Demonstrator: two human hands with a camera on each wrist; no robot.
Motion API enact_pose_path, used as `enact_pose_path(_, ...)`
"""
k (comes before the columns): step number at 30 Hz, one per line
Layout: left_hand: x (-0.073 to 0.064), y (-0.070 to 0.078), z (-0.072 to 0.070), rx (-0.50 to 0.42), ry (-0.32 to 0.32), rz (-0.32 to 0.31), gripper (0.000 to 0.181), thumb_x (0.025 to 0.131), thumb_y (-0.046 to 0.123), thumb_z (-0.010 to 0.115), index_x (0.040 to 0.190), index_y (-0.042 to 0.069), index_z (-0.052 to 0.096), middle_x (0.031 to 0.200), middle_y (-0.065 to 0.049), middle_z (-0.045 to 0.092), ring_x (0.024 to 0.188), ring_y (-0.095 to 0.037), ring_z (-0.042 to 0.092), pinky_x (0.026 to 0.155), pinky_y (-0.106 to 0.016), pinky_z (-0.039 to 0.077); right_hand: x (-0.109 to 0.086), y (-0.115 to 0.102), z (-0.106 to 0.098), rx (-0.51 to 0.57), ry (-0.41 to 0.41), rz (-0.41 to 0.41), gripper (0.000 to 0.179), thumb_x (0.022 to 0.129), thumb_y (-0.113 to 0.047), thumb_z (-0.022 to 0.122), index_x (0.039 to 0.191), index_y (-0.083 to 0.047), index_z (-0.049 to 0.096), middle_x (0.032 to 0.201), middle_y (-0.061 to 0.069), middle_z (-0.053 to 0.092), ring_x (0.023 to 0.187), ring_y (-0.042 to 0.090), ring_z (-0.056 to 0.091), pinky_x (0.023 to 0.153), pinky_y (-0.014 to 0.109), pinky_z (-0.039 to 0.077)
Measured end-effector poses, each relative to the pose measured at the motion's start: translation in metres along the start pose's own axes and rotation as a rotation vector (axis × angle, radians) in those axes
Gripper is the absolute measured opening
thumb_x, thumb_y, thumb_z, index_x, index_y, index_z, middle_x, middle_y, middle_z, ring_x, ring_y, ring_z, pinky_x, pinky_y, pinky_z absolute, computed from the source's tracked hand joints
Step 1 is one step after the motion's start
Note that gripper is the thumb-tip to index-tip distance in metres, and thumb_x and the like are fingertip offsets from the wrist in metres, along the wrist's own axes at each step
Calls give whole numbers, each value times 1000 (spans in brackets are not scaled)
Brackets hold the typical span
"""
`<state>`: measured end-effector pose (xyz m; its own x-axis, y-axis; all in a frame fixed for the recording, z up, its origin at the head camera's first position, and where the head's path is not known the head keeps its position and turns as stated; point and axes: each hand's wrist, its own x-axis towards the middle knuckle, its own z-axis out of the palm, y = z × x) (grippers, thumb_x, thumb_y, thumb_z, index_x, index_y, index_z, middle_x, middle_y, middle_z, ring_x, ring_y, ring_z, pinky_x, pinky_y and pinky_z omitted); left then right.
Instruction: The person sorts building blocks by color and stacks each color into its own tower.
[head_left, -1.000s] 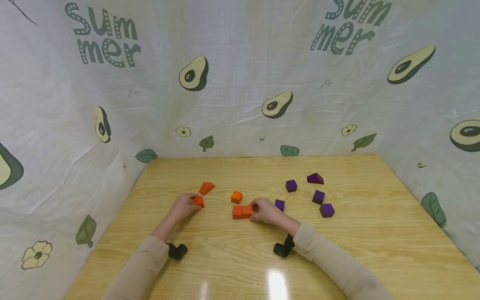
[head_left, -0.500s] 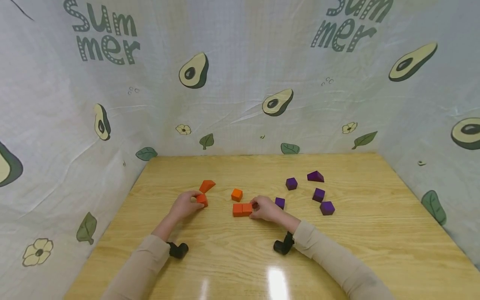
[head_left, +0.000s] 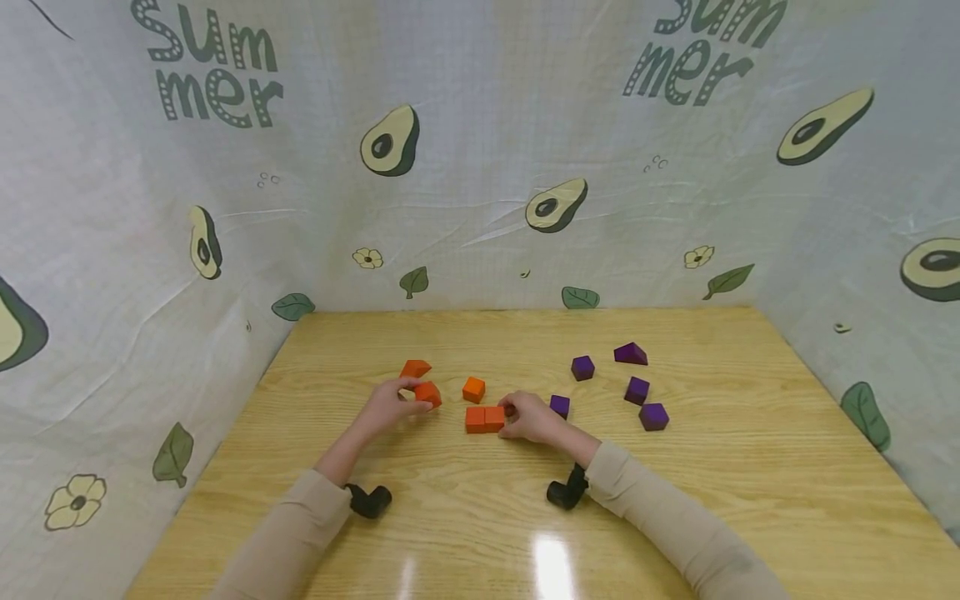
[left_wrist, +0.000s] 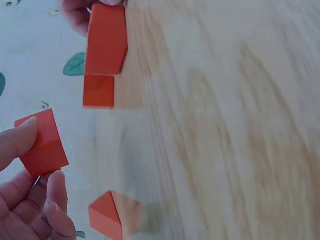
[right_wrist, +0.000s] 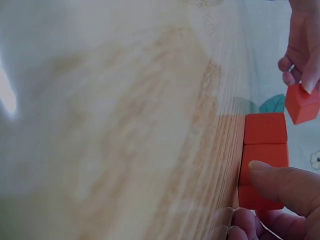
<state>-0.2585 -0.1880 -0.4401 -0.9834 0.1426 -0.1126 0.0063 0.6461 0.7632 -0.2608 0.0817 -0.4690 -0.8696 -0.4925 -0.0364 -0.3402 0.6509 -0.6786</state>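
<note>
Head view, near edge first: I have two beige sleeves over the wooden table, with a black device at each wrist. Right hand: thumb and fingers grip the right end of a row of red blocks, set face to face on the table. Left hand: thumb and fingers pinch a single red block; the left wrist view shows me that it is raised off the table, apart from the row and to its left. Four purple cubes are spread from just beside the right hand outward to the right. Just beyond the row sits an orange cube. An orange wedge lies behind the left hand, partly hidden. A purple wedge lies beyond the purple cubes. Farthest from me hangs a pale cloth printed with avocados, leaves and lettering.
</note>
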Motion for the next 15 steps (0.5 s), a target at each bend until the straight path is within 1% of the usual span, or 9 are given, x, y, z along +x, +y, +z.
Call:
enact_pose_path(3, 0, 6, 4, -16, 11, 29, 49, 77, 27, 73, 120, 9, 58, 116, -11, 57, 71, -17, 51, 60, -28, 42, 0, 0, 0, -3, -1, 0, 44, 74, -12, 76, 112, 5, 59, 98, 10, 60, 87, 19, 55, 78, 34, 47)
enact_pose_path(7, 0, 13, 10, -40, 8, 72, 47, 77, 24, 74, 119, 8, 59, 116, -12, 57, 68, -16, 50, 59, -27, 42, 0, 0, 1, -2, 0, 2, 45, 74, -12, 76, 112, 5, 59, 97, 10, 60, 86, 18, 55, 78, 35, 47)
enact_pose_path(9, 0, 17, 14, -51, 1, 82, 46, 77, 23, 74, 118, 8, 60, 116, -12, 57, 66, -15, 49, 58, -26, 42, 0, 0, 1, -1, 0, 4, 44, 74, -12, 76, 112, 5, 59, 97, 10, 60, 86, 18, 54, 78, 35, 46)
enact_pose_path(15, 0, 26, 26, -45, -31, 130, 42, 76, 22, 75, 114, 10, 62, 111, -7, 60, 63, -15, 47, 57, -27, 41, -1, -1, 0, -13, 1, 7, 43, 74, -12, 76, 110, 4, 60, 97, 10, 60, 85, 18, 55, 77, 35, 46)
